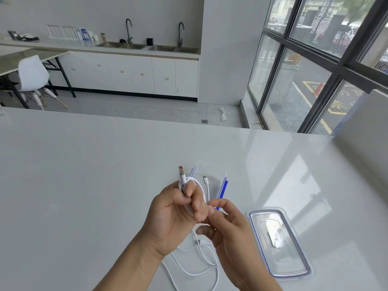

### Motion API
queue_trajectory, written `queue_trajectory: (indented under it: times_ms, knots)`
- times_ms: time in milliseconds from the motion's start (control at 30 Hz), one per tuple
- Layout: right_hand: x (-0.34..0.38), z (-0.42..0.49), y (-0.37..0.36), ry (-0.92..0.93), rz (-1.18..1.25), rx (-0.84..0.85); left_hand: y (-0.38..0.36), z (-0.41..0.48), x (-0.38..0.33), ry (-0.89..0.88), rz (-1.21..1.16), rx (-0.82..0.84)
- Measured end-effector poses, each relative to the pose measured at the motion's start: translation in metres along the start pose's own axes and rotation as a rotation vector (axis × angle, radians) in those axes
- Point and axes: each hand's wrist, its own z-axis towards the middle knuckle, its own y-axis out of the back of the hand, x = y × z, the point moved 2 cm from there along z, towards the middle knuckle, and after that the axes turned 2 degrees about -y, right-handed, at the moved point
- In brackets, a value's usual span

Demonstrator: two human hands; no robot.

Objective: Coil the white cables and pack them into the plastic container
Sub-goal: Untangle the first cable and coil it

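Observation:
My left hand (174,217) grips a coiled white cable (200,185) above the table; its red-tipped USB plug (181,172) sticks up past my fingers and a small plug points up on the right. My right hand (226,227) pinches the same cable just beside the left fingers. A second white cable (195,267) lies loose on the table under my wrists. The clear plastic container (218,173) with blue clips stands behind my hands, partly hidden by them.
The container's clear lid (279,242) with a blue seal lies flat on the white table (84,175) to my right. A grey panel stands at the table's right edge. Beyond the far edge are floor, cabinets, sinks and windows.

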Motion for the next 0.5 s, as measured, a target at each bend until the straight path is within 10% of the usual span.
queue_trajectory:
  times_ms: [500]
  knots:
    - [0.02,0.007,0.0,0.16,-0.369,0.156,0.007,-0.008,0.004,0.145,0.026,0.095]
